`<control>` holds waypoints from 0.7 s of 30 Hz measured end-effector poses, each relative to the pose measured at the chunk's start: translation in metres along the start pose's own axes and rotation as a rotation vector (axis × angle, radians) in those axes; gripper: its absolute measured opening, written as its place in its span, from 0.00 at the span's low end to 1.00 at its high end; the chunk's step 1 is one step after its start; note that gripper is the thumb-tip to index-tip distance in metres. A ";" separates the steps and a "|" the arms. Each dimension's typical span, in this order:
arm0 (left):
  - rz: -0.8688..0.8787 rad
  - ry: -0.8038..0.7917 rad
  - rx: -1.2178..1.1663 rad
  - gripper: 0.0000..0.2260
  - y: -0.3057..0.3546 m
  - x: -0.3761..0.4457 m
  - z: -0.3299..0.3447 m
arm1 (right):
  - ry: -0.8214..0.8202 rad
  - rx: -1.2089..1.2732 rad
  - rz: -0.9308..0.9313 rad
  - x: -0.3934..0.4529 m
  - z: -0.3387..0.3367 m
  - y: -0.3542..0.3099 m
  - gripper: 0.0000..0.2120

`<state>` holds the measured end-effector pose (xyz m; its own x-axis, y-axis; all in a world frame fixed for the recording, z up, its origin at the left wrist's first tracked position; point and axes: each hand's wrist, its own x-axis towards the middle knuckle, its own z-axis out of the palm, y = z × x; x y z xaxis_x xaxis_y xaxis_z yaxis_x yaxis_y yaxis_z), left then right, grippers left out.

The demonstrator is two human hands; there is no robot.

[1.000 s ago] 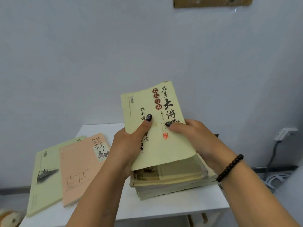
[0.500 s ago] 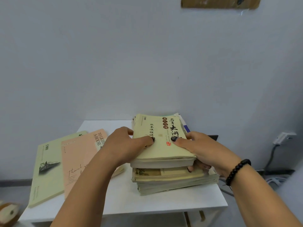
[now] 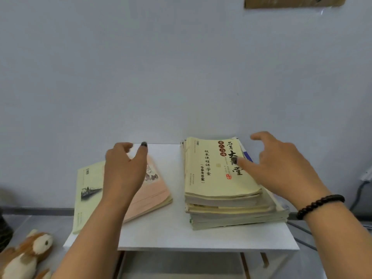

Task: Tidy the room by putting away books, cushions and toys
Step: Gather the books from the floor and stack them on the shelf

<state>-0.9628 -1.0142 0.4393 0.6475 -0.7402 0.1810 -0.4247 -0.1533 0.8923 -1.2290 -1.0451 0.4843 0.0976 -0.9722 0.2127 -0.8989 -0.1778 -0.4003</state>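
Both hands hang loose-fingered, holding nothing: the left hand [image 3: 122,170] over the pink book [image 3: 155,190], the right hand [image 3: 281,168] beside the stack [image 3: 221,198]. A green book [image 3: 88,190] lies under the pink one on the table [image 3: 201,238]; a plush toy [image 3: 26,256] sits lower left.

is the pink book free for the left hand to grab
Probably yes: the left hand hovers open right over the pink book, which lies atop the green book with nothing on it.
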 end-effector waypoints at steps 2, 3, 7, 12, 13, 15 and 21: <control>-0.055 0.014 0.149 0.24 -0.023 0.011 -0.005 | 0.140 0.155 -0.087 -0.011 0.002 -0.018 0.20; -0.100 -0.005 0.218 0.27 -0.033 0.015 -0.009 | 0.172 0.255 -0.144 -0.020 0.005 -0.031 0.17; -0.324 -0.177 0.570 0.43 -0.067 0.020 -0.015 | 0.023 0.405 -0.348 -0.052 0.032 -0.088 0.12; -0.420 -0.273 0.579 0.57 -0.094 0.028 -0.045 | -0.257 0.356 -0.416 -0.062 0.089 -0.137 0.20; -0.422 -0.269 0.476 0.55 -0.099 0.032 -0.051 | -0.307 0.359 -0.398 -0.061 0.101 -0.144 0.22; -0.440 -0.262 0.342 0.45 -0.105 0.037 -0.060 | -0.361 0.325 -0.342 -0.056 0.123 -0.149 0.26; -0.310 -0.244 0.259 0.23 -0.125 0.039 -0.075 | -0.450 0.176 -0.152 -0.037 0.176 -0.153 0.27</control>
<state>-0.8372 -0.9743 0.3658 0.6142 -0.7614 -0.2074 -0.3989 -0.5263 0.7509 -1.0196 -1.0085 0.3809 0.4308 -0.8958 -0.1095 -0.7787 -0.3076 -0.5469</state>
